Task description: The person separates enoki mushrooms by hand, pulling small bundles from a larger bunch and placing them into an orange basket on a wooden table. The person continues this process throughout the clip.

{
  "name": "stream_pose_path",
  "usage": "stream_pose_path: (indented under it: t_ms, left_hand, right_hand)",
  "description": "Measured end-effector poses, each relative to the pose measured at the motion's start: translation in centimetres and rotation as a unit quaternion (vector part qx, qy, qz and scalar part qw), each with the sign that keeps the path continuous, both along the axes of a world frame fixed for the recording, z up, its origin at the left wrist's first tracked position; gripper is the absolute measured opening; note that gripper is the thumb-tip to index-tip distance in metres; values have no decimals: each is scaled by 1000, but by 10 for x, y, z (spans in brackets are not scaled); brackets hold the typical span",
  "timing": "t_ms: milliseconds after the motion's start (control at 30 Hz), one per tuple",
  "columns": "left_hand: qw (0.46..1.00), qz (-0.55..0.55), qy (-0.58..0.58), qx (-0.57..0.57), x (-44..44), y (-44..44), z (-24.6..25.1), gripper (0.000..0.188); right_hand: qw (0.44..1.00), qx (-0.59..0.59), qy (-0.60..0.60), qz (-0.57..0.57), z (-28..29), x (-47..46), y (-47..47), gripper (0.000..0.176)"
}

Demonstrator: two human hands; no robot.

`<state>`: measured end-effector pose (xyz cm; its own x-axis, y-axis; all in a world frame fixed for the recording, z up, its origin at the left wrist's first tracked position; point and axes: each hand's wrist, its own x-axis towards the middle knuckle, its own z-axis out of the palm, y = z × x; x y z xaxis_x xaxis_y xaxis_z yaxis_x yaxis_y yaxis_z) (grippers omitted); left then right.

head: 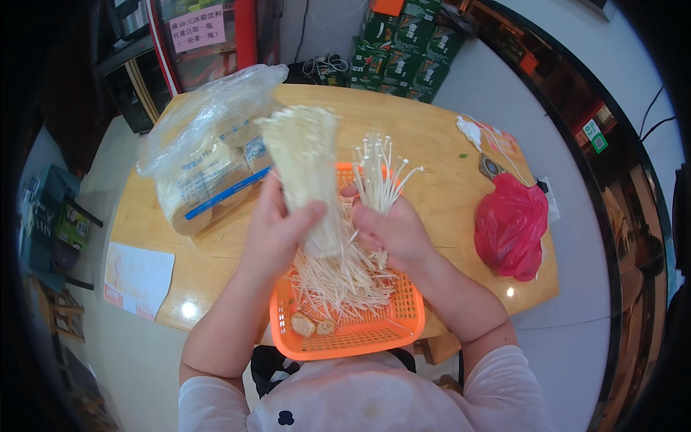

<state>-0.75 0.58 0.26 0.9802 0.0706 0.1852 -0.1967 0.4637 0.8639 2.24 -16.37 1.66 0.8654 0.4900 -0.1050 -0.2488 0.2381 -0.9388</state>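
My left hand [283, 224] grips a thick bundle of enoki mushrooms [305, 156], blurred by motion, its caps pointing away from me. In my right hand [390, 227] is a smaller, looser bunch of enoki [378, 173] with its caps spread at the top. Both hands are over an orange plastic basket [351, 348], which stands at the near table edge. Loose enoki strands [345, 286] lie heaped inside it. Two brownish cut-off pieces, apparently root ends [303, 324], rest in the basket's near left corner.
A clear plastic bag [216, 146] of packaged pale food stands on the wooden table [437, 146] at left. A paper sheet [139, 278] lies at the left edge. At right are a tied red plastic bag [512, 227], a cable and a small dark device [490, 166]. Green cartons [399, 48] stand beyond.
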Motion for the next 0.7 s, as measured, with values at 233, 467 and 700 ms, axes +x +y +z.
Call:
stream_pose_path:
  t_ms: [233,467,700]
  left_hand:
    - [996,-58,2,63,-4,-5,4,61]
    - [991,-46,-20,121,-4,-9,3,64]
    - [996,-30,-4,82,-3,-8,4,64]
  right_hand:
    - [992,-71,-86,-61,-5,1,1,22]
    - [997,-25,-55,-52,-4,1,2,23]
    - [996,-25,-51,-66,-4,2,1,19]
